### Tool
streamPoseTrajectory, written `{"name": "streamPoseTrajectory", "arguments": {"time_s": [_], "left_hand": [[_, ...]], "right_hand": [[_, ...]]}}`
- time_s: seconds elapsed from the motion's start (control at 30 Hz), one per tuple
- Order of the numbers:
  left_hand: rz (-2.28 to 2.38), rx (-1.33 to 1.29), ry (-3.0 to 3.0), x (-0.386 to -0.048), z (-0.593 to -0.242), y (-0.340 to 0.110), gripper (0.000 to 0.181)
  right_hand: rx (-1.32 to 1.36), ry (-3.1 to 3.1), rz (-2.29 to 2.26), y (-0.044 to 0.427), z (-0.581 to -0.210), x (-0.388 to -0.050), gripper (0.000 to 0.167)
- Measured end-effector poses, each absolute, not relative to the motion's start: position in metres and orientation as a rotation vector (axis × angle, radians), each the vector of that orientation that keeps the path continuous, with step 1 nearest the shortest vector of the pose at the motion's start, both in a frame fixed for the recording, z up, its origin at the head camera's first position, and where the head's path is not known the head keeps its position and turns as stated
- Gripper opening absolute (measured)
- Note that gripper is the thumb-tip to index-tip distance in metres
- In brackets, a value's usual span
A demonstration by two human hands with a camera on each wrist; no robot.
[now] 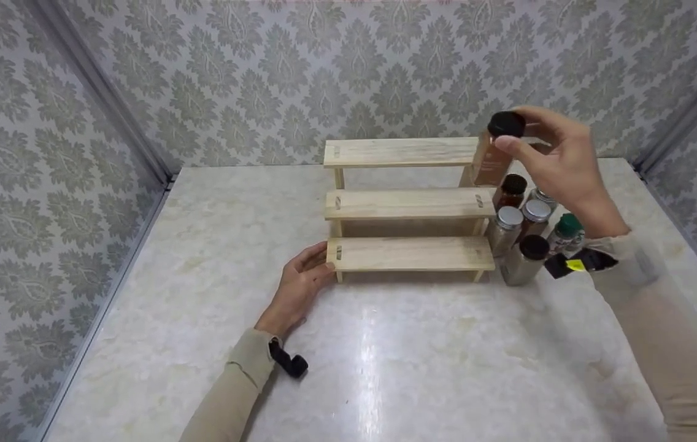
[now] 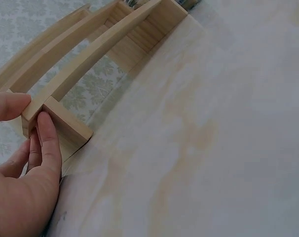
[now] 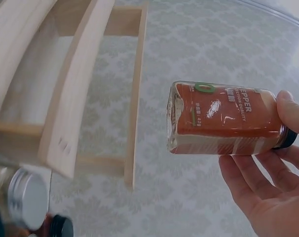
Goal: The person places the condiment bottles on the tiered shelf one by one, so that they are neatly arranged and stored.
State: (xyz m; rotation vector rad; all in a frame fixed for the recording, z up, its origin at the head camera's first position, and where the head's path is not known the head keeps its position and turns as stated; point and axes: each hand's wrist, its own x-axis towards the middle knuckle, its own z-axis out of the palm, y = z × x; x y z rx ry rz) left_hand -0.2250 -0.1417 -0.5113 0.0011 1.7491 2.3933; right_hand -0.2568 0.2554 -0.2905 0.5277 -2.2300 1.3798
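"Left hand point(image 1: 298, 287) steady?"
"It pinches the front left end of the three-tier wooden rack point(image 1: 410, 252); the right hand point(image 1: 563, 162) grips the pepper jar point(image 1: 494, 164) near its black cap point(image 1: 507, 124), towards the table's point(image 1: 446, 368) back edge."
"Risks?"
"Swinging low could clip the top shelf point(image 1: 400, 152) or topple the neighbouring jars point(image 1: 531, 231); fingertips could slip."

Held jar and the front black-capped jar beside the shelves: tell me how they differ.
The held jar is up in the right hand; the front jar stands on the table.
The held jar looks reddish; the front jar looks greyish.
In the head view, the held jar overlaps the top shelf's right end; the front jar is right of the bottom shelf.
Both have black caps.
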Motion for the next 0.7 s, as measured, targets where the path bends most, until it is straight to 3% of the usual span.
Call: {"name": "streamPoseTrajectory", "arguments": {"time_s": [0.7], "left_hand": [[2.33, -0.001, 1.847, -0.224, -0.511, -0.143, 0.062]], "right_hand": [[0.595, -2.259, 1.428, 0.158, -0.264, -0.307, 0.037]]}}
